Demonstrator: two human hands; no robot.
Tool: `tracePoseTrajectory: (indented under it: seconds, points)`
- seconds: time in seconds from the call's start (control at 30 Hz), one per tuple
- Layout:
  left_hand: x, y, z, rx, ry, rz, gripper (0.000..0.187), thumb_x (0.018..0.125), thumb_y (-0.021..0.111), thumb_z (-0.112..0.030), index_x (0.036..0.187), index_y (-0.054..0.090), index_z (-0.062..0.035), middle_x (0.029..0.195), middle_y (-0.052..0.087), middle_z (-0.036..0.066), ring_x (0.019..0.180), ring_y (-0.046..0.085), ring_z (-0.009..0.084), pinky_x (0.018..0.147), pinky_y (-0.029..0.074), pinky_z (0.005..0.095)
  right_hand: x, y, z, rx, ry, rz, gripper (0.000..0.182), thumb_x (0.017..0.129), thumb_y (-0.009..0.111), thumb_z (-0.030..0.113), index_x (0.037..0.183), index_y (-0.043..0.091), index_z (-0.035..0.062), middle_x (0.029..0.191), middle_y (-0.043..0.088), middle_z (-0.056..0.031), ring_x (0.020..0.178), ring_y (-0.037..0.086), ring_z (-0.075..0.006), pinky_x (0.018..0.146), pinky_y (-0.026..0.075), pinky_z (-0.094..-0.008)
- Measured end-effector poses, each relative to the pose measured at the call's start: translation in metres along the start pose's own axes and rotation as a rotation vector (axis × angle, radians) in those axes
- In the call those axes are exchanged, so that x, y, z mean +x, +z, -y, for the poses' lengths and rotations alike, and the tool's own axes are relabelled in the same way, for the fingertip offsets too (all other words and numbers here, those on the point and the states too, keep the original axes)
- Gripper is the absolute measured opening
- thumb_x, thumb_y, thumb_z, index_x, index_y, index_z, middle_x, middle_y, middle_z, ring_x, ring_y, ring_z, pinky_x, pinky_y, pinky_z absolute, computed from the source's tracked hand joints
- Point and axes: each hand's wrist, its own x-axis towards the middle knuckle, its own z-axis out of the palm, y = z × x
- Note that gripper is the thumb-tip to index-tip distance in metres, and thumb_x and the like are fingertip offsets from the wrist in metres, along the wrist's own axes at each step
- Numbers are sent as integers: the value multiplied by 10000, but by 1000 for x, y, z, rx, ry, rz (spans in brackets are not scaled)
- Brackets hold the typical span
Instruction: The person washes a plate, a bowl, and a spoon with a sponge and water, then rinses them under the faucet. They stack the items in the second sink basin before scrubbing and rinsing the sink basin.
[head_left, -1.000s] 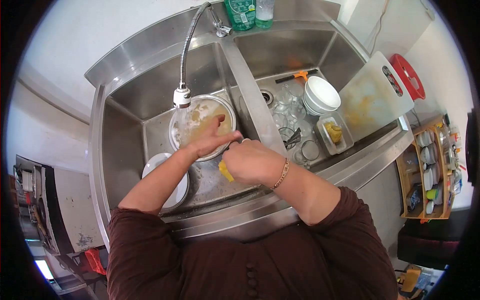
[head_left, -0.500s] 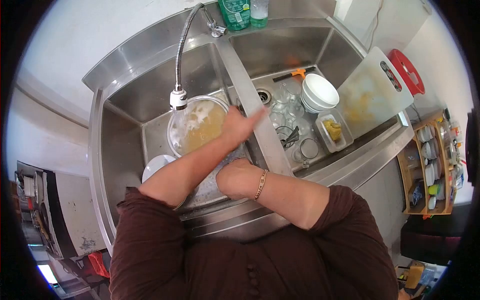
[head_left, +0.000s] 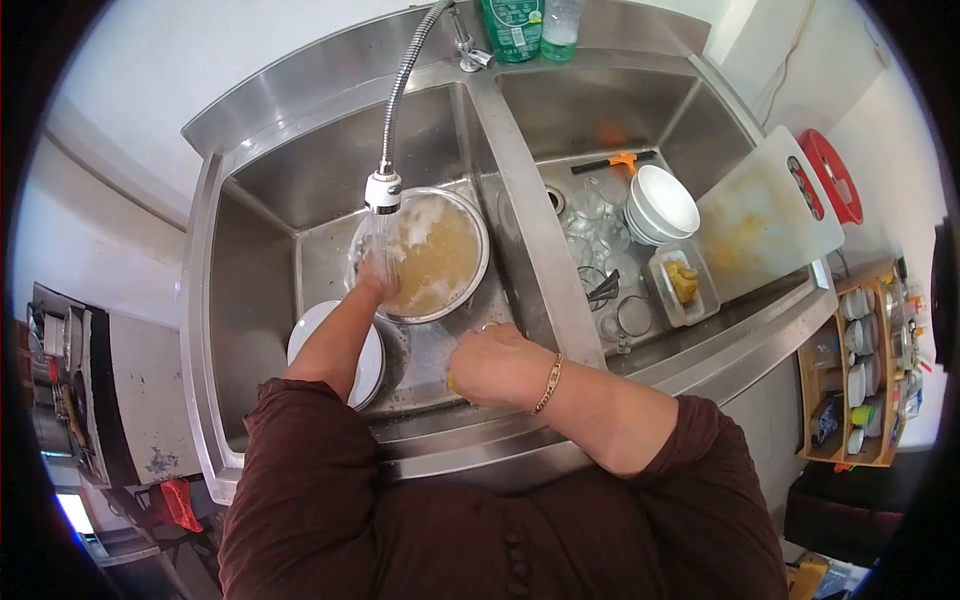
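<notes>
A metal basin (head_left: 480, 262) of cloudy, foamy yellowish water sits in the left sink. Water from the white spray head (head_left: 383, 190) pours down at the basin's left rim. My left hand (head_left: 375, 278) is in that stream, its fingers blurred and hidden by the splash. My right hand (head_left: 492, 366) is closed low over the sink floor, in front of the basin, with a bit of a yellow sponge (head_left: 452, 382) showing beneath its fingers. Beside my left forearm lie white plates (head_left: 368, 365), partly covered by it.
Right of the divider (head_left: 540, 220), the other sink holds several glasses (head_left: 633, 316), white bowls (head_left: 668, 203), a clear tub (head_left: 700, 305) with something yellow, and an orange-and-black squeegee (head_left: 622, 160). A cutting board (head_left: 765, 215) leans at the right edge. Bottles stand behind the faucet (head_left: 472, 55).
My left hand has drawn back from near the divider to the running water at the basin's left side. My right hand stays low in the sink. The view has shifted slightly.
</notes>
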Motion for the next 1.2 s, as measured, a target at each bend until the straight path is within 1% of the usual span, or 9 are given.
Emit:
tracePoseTrajectory:
  seconds: [0.1,0.17,0.3,0.5,0.6,0.7,0.77,0.87,1.2]
  points:
    - [3,10,-18,-236,-222,60,567,771,550,-352,1236,521,-30,1279,484,203,1232,421,320,1047,301,419,4,7,0,22,-12,27,236,715,640,84,937,687,19,960,662,-174,908,645,-333,707,518,-464]
    - [23,29,-21,-571,-294,68,731,661,665,-518,1197,546,-34,1241,521,200,1188,460,319,1007,353,383,3,7,-3,35,-44,-33,236,716,631,73,937,682,7,970,654,-175,907,642,-334,720,516,-460]
    - [29,26,-34,-448,-243,177,720,679,681,-468,1221,526,-22,1266,511,184,1158,490,317,1003,360,370,-1,0,-5,-21,-13,-71,247,725,619,83,948,674,-7,1005,633,-190,932,628,-335,745,510,-453]
    - [27,38,1,-646,-200,-141,703,669,720,-462,1199,547,-34,1219,541,181,1165,476,309,1004,358,372,-6,-9,-6,55,-1,-42,250,736,604,89,950,664,-26,1009,613,-217,967,601,-364,789,496,-424]
    - [40,67,14,-894,-115,-58,675,704,715,-425,1221,522,-36,1168,575,155,1085,525,297,965,389,380,-3,-5,-6,93,-9,-80,249,735,603,95,945,665,-23,1008,611,-214,959,601,-366,795,493,-423]
    - [26,59,2,-1145,-252,120,671,709,726,-387,1239,502,-41,1116,599,124,1018,553,268,917,414,387,1,-6,-7,57,-15,-75,252,733,604,99,945,665,-23,1021,605,-217,952,601,-363,792,491,-425]
    - [18,60,-7,-1702,-321,408,717,667,756,-423,1230,516,-48,1099,604,120,997,558,246,881,425,397,1,-3,-8,108,-5,-130,254,733,608,105,944,664,-24,1036,599,-218,944,601,-358,796,489,-421]
    - [67,142,27,-1512,-197,382,530,782,667,-392,1188,543,-74,1067,604,133,887,609,255,793,493,406,6,0,-11,51,-26,-94,253,733,610,108,942,663,-25,1043,596,-219,947,600,-359,805,485,-425]
    - [-27,-38,-79,-1851,-380,393,566,766,681,-442,1177,523,-86,994,598,108,877,570,237,834,459,412,8,0,-13,115,-18,-106,241,754,570,76,985,620,33,1019,577,-180,953,580,-349,833,455,-429]
